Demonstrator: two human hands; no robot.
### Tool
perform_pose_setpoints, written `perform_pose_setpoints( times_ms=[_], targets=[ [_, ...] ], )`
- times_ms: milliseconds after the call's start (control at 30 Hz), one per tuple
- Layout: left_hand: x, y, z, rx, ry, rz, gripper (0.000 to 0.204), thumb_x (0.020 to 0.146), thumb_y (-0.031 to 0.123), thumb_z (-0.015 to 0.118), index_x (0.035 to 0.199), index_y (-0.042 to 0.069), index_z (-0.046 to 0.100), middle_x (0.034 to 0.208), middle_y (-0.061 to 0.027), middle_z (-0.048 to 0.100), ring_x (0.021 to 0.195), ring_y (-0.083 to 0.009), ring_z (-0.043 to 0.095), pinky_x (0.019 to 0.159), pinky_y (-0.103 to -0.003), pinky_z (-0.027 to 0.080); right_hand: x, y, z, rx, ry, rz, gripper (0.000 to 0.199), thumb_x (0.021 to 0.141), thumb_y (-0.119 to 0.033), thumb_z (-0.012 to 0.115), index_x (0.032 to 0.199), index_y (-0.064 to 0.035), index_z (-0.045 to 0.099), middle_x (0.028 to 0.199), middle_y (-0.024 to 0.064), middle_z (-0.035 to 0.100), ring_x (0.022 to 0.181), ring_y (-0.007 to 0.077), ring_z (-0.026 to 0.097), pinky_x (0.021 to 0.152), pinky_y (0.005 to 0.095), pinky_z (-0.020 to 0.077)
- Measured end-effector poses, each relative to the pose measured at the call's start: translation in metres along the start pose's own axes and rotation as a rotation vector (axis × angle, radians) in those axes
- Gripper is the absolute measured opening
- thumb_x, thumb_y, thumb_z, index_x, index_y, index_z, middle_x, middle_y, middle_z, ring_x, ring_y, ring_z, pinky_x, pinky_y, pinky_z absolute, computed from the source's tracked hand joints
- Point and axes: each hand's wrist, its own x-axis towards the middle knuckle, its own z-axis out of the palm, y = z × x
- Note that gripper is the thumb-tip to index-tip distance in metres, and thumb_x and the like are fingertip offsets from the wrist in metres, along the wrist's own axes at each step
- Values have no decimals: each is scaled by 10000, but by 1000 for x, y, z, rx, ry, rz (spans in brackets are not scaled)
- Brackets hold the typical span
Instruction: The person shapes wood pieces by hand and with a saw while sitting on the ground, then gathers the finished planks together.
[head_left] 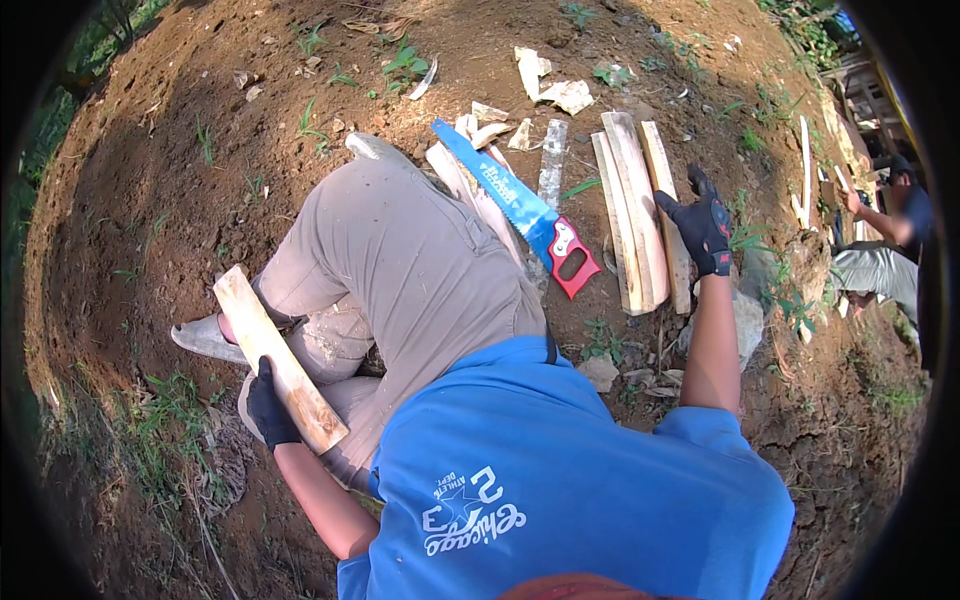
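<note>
Brown dirt ground (200, 150) filled most of my head feed, with green weeds (405, 62) scattered on it and bark chips (566, 96) near the top. Wearer sat low on it, blue shirt (600, 470), light trousers (400, 235), legs out to the left.

Left hand (271, 405), black glove: closed on the plank (278, 355), gripping its side near the lower end, thumb on the upper face. I couldn't see the fingers underneath. Plank sat at a slant over the lower legs, top end near the grey shoe (207, 338).

Right hand (702, 222), also gloved: open, thumb and fingers well spread, nothing in it that I could see. It was just beside three pale slats (634, 215) laid roughly side by side on the dirt. Thumb tip overlapped the rightmost slat in my view; couldn't tell if it touched.

Handsaw (512, 198), blue blade and red handle, lay diagonally across more split wood (465, 180), handle end toward the slats. Grey bark-covered strip (552, 165) ran between saw and slats, its lower part under the saw. Far right, I had a co-worker (905, 220) in a dark top, well apart.
</note>
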Motion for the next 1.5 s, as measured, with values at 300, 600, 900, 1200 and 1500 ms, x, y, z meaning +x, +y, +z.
perform_pose_setpoints(
  times_ms=[300,600,900,1200,1500],
  targets=[
    [-13,11,8,-22,12,83,698,1025,568,675,1230,-97,717,1155,-160,744,1007,-249,674,961,-401,523,-4,48,67,101,-241,219,1153,748,-718,831,1608,-48,457,1523,250,601,1365,400,615,1156,486,469],
    [-10,11,4,163,-6,51,722,1071,562,580,1299,-112,698,1214,-193,748,1089,-262,665,1024,-391,490,-25,-12,46,-264,-115,115,1150,727,-679,834,1642,-114,427,1477,269,599,1341,426,605,1122,521,489],
    [8,-11,5,174,51,129,758,1044,633,589,1039,-109,747,976,-202,763,861,-289,673,857,-449,528,14,-16,35,-23,44,135,1139,721,-619,868,1643,-120,422,1391,287,659,1252,442,669,1071,525,529],
    [3,-6,2,90,28,41,662,1049,529,651,1262,-93,725,1138,-128,755,1017,-206,640,982,-373,505,7,-33,59,-2,-145,69,1076,771,-541,857,1627,-62,413,1453,267,639,1301,403,651,1108,460,503],
    [3,-8,5,165,63,127,728,1051,597,599,1092,-118,736,1024,-182,764,893,-270,674,883,-432,529,34,11,61,112,-353,159,937,741,-434,876,1550,-121,521,1380,209,706,1255,366,686,1085,445,516]
  ],
)
